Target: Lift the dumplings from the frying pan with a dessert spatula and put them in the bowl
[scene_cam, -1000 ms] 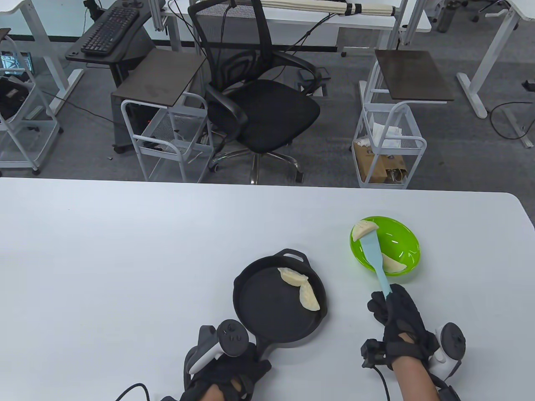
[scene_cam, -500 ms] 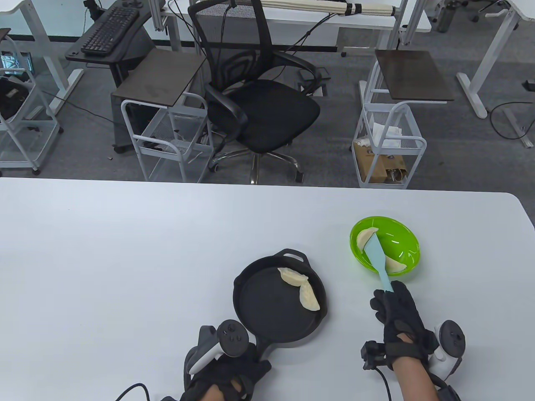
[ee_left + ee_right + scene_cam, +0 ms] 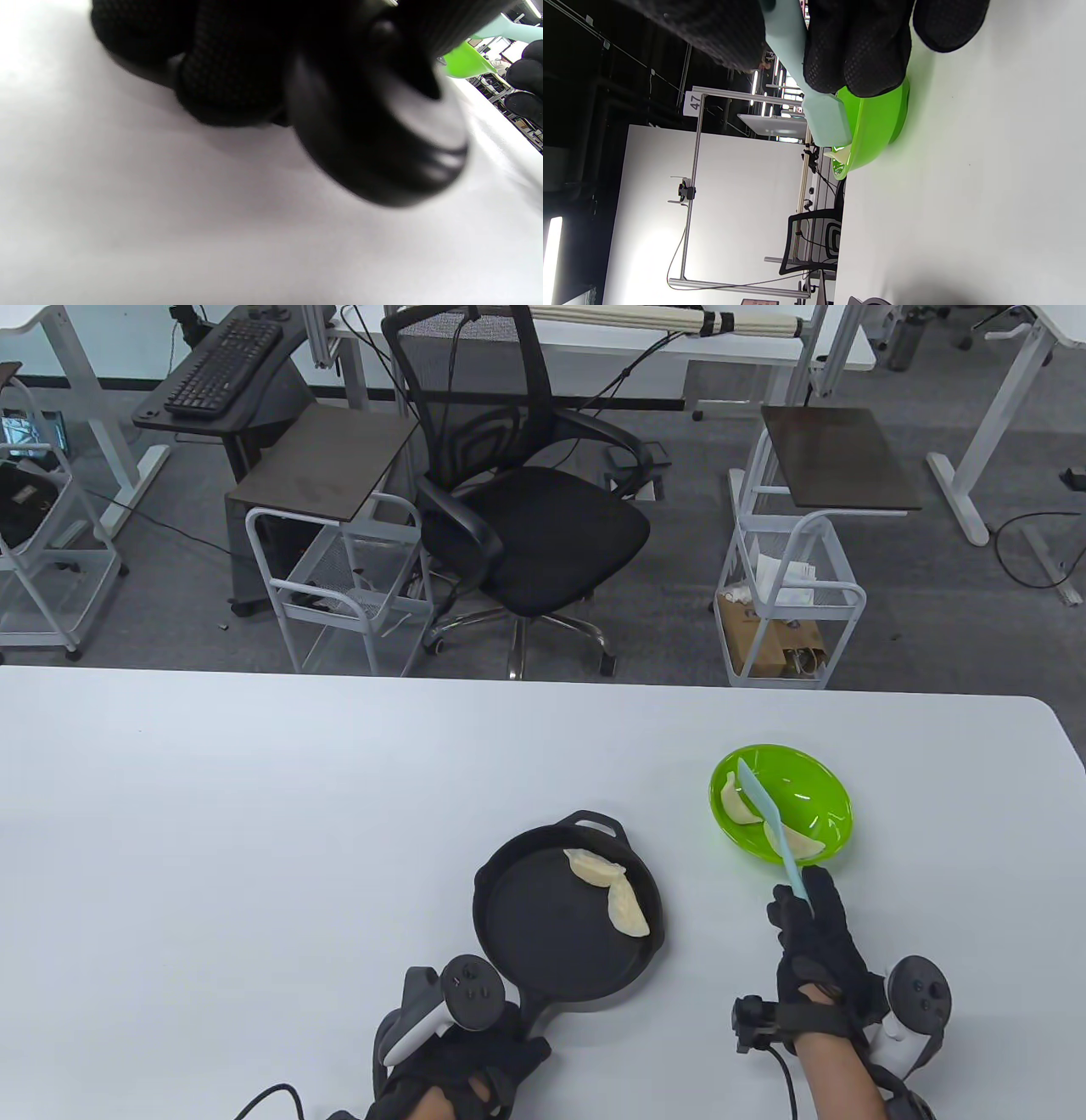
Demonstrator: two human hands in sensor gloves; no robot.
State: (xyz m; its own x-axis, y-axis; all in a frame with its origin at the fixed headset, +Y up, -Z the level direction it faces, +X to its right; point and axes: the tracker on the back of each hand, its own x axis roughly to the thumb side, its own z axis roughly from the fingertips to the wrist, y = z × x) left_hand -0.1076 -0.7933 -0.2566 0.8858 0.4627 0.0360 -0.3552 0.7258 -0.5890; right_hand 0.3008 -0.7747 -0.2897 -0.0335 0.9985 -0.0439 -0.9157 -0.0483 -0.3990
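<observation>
A black frying pan (image 3: pixel 543 937) sits on the white table with two pale dumplings (image 3: pixel 611 891) at its right side. My left hand (image 3: pixel 471 1056) grips the pan's handle at the near edge. The green bowl (image 3: pixel 806 789) stands to the right and holds two dumplings (image 3: pixel 734 804). My right hand (image 3: pixel 814 933) grips the handle of the light-blue dessert spatula (image 3: pixel 768 819), whose blade is turned on edge over the bowl with nothing on it. In the right wrist view the spatula (image 3: pixel 814 110) sticks out from my fingers beside the bowl (image 3: pixel 878 123).
The white table (image 3: pixel 254 831) stretches wide to the left and behind the pan. Beyond its far edge stand a black office chair (image 3: pixel 526 517) and white wire carts (image 3: pixel 789 602).
The dumpling slid off the spatula into the left side of the bowl. The spatula rolled onto its edge and my right hand drew slightly right and back. The left hand stayed still.
</observation>
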